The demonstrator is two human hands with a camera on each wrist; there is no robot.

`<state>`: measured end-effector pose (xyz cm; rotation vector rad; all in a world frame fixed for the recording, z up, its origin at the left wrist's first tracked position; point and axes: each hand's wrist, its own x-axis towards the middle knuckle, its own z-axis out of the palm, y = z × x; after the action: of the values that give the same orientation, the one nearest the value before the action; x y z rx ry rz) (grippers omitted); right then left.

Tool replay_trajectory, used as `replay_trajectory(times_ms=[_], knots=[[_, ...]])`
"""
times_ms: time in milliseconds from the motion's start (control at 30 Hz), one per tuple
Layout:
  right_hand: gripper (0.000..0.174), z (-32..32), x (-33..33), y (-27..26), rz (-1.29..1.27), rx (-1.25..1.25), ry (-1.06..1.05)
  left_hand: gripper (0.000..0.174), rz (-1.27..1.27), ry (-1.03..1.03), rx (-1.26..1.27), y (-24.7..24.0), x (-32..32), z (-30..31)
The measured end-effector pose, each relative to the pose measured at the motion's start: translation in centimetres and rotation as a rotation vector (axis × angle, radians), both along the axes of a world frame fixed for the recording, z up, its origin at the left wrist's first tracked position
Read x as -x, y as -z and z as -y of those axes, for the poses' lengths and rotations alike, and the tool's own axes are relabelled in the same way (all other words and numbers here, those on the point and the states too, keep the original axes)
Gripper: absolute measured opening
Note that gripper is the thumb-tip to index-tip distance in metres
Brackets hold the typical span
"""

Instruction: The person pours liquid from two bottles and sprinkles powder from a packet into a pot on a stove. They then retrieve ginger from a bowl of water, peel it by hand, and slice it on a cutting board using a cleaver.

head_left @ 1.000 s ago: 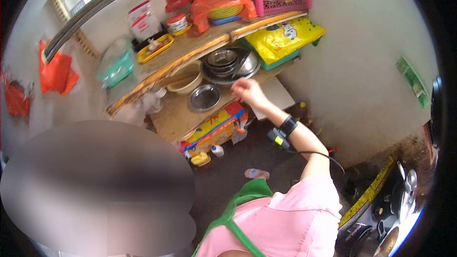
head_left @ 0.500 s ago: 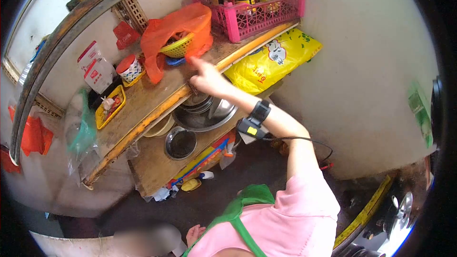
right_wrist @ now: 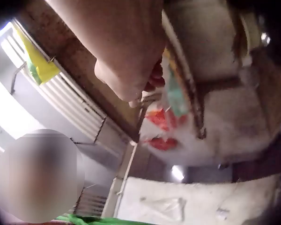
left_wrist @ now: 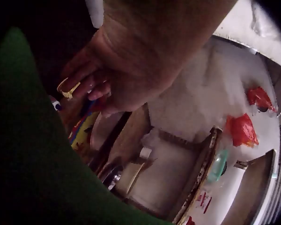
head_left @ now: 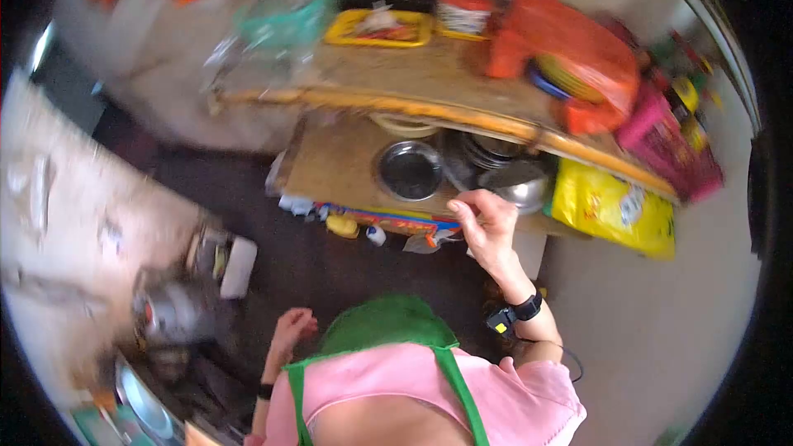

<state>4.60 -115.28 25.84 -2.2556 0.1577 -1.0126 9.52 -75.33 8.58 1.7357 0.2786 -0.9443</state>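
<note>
My right hand (head_left: 489, 227) is raised in front of the shelves, fingers loosely bent, and nothing shows in it. It overlaps a shiny metal bowl (head_left: 522, 184) on the lower shelf in the head view. A round steel dish (head_left: 410, 171) lies left of the fingers. In the right wrist view the same hand (right_wrist: 131, 70) has its fingertips partly hidden behind the palm. My left hand (head_left: 295, 330) hangs low beside the green apron (head_left: 388, 326), with relaxed fingers. Seen from the left wrist, that hand (left_wrist: 126, 70) holds nothing visible.
The upper shelf (head_left: 372, 74) bears a yellow tray (head_left: 347, 35), a basket under an orange bag (head_left: 570, 41), and a pink crate (head_left: 673, 144) of bottles. A yellow sack (head_left: 615, 206) sits beneath at the right. A bottle (head_left: 376, 235) and a box stand below.
My right hand has left the upper shelf's orange bag and come lower, its pointing finger now bent. The head view has turned left, and my left hand is in fuller view.
</note>
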Motion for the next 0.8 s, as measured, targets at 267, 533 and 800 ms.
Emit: replay_trajectory(times_ms=[267, 533, 800], knots=[[0.025, -15.8, -8.6, -12.1, 0.484, 0.052, -1.025, 0.031, 0.097, -0.308, 0.131, -0.2, 2.8, -6.0], [0.024, -34.5, -13.8, -14.2, 0.462, 0.029, -1.577, 0.029, 0.137, -0.741, 0.124, 1.8, 6.7, -19.5], [0.039, -56.1, -18.4, -14.8, 0.798, -0.17, -2.314, 0.027, 0.239, -1.195, -0.023, 2.3, 11.6, -30.8]])
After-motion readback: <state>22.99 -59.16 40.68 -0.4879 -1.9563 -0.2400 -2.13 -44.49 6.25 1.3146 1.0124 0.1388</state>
